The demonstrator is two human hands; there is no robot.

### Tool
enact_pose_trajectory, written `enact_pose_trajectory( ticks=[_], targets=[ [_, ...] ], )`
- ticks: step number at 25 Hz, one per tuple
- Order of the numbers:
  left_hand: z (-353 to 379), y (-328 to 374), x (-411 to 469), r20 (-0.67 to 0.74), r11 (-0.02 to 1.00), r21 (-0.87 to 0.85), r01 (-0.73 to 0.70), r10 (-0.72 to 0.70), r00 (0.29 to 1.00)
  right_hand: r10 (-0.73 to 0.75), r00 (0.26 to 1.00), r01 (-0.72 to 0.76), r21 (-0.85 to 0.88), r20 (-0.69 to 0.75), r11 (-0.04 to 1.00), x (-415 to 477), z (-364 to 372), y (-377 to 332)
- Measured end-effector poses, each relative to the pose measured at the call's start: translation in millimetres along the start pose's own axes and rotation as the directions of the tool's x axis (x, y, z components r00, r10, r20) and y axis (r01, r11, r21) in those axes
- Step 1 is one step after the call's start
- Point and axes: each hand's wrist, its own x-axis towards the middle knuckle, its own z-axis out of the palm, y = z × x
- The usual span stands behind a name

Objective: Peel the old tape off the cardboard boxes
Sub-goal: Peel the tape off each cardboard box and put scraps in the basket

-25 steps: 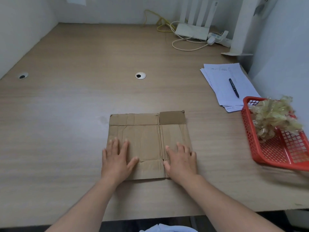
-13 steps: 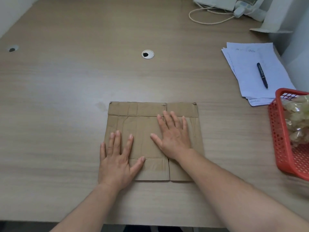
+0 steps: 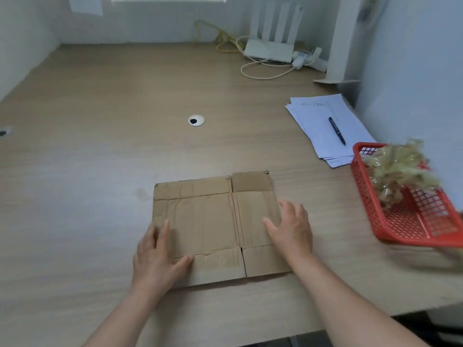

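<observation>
A flattened brown cardboard box (image 3: 208, 221) lies flat on the wooden desk (image 3: 100, 171) in front of me. My left hand (image 3: 157, 259) rests on its near left corner with fingers straight and thumb spread. My right hand (image 3: 292, 227) lies at the box's right edge, fingers straight and pointing away from me. Neither hand holds anything. The box's far right flap (image 3: 250, 181) looks darker than the rest. I cannot make out any tape on the box.
A red plastic basket (image 3: 400, 221) holding a crumpled wad of peeled tape (image 3: 398, 171) sits at the right desk edge. Papers (image 3: 323, 121) with a black pen (image 3: 337, 131) lie behind it. A router (image 3: 270, 46) and cables sit at the back.
My right hand slid from the box's middle to its right edge. My left hand shifted slightly to the left corner. The far right flap has lifted again and the view tilted up.
</observation>
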Motion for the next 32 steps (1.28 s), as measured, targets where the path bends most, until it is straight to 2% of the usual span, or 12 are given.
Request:
enact_pose_trajectory(
  ticks=[2,4,6,9,12,15,17,20,24,26,32],
  targets=[
    [-6.8,-3.7,-6.5,-0.057,0.988,0.038,0.150,-0.148,0.987,0.212,0.974,-0.201,-0.126,0.079,0.971,-23.5,-5.3,11.8],
    [-11.6,1.4,-10.4,0.000,0.973,0.105,0.204,-0.205,0.979,0.321,0.935,-0.298,-0.156,0.148,0.942,-36.7,-4.0,11.7],
    [-14.7,4.8,-10.1,0.056,0.972,0.081,0.221,-0.226,0.972,0.379,0.912,-0.372,-0.073,0.159,0.925,-43.5,-3.9,7.8],
    [-15.1,6.6,-9.4,0.095,0.973,-0.082,0.217,-0.209,0.973,0.445,0.878,-0.473,0.169,0.178,0.865,-59.3,-9.0,10.9],
    [-7.5,16.6,-15.8,0.173,0.957,-0.256,0.139,-0.096,0.980,0.397,0.897,-0.437,0.269,0.192,0.858,-92.8,-22.3,30.3],
    [1.9,35.1,-26.5,0.249,0.901,-0.429,-0.063,0.185,0.951,0.377,0.910,-0.410,0.257,0.170,0.875,-129.4,-45.8,59.8],
    [10.4,53.5,-38.5,0.309,0.878,-0.448,-0.171,0.331,0.891,0.389,0.917,-0.399,0.234,0.089,0.887,-152.9,-65.8,81.3],
    [26.0,97.5,-67.2,0.303,0.854,-0.432,-0.289,0.439,0.846,0.431,0.897,-0.409,0.180,-0.102,0.895,-191.9,-101.6,118.5],
    [44.2,171.5,-115.0,0.294,0.778,-0.421,-0.466,0.603,0.742,0.503,0.817,-0.456,0.216,-0.284,0.863,-251.8,-145.8,173.1],
    [59.9,210.3,-154.6,0.285,0.723,-0.400,-0.563,0.682,0.674,0.563,0.751,-0.499,0.261,-0.346,0.826,-293.9,-168.6,206.8],
    [118.9,301.5,-312.0,0.323,0.571,-0.373,-0.731,0.819,0.475,0.686,0.563,-0.588,0.361,-0.460,0.724,-435.6,-231.6,320.7]
  ],
)
